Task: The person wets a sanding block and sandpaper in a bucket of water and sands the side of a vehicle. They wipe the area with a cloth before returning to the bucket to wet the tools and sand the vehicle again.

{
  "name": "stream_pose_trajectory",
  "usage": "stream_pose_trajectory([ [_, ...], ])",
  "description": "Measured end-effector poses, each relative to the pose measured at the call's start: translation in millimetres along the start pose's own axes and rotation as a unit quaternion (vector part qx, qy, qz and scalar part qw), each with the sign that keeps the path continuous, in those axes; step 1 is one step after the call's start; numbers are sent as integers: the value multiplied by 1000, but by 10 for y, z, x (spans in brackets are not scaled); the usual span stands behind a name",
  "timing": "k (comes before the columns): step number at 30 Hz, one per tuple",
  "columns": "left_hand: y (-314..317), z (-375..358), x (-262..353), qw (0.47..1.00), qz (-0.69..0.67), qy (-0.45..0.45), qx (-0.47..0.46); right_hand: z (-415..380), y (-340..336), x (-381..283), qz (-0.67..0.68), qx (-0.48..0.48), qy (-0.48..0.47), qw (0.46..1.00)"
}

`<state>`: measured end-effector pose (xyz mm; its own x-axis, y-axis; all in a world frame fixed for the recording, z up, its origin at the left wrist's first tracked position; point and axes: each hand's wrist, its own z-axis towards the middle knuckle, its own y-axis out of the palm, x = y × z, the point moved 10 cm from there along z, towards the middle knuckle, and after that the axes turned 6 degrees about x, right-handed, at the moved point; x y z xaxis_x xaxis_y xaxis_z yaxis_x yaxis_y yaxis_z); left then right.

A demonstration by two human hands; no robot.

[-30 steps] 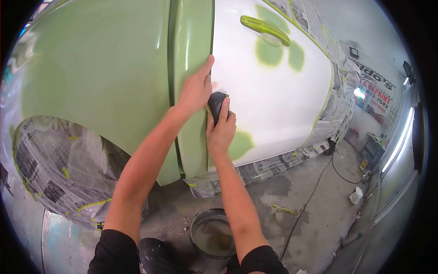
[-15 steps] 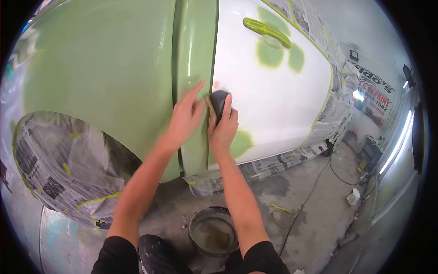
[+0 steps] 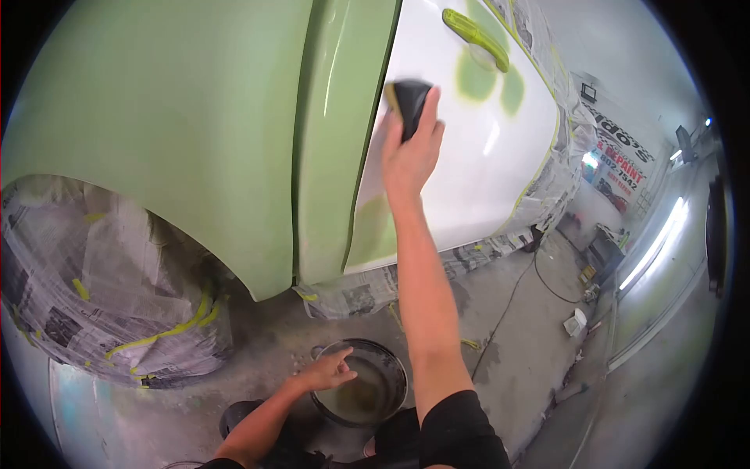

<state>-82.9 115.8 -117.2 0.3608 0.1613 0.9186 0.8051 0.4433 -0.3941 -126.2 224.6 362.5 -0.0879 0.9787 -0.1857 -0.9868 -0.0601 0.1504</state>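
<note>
My right hand [image 3: 412, 160] is wrapped around a black sanding block [image 3: 412, 105] with a tan edge along its left side. It holds the block up at the left edge of the white door panel [image 3: 469, 187], close to the gap beside the green body panel [image 3: 226, 117]. Whether the block touches the surface cannot be made out. Lower down, my left hand [image 3: 330, 372] hovers over a round dark bucket [image 3: 404, 383] holding murky liquid. Its index finger is stretched out, the others are loosely bent, and nothing shows in it.
A yellow-green door handle [image 3: 475, 39] sits on the door, above green patches. Newspaper masking [image 3: 351, 295] hangs along the sill, and more masked paper [image 3: 117, 281] fills the wheel arch. A cable [image 3: 500, 316] runs over the concrete floor at right.
My left hand has left the green panel and dropped down over the bucket. My right hand has moved up the door edge with the sanding block. The view has shifted slightly.
</note>
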Motion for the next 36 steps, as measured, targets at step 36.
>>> stream_pose_trajectory([
  [36,-59,138,332,990,-20,36,136,-618,-42,61,22,8,-65,998],
])
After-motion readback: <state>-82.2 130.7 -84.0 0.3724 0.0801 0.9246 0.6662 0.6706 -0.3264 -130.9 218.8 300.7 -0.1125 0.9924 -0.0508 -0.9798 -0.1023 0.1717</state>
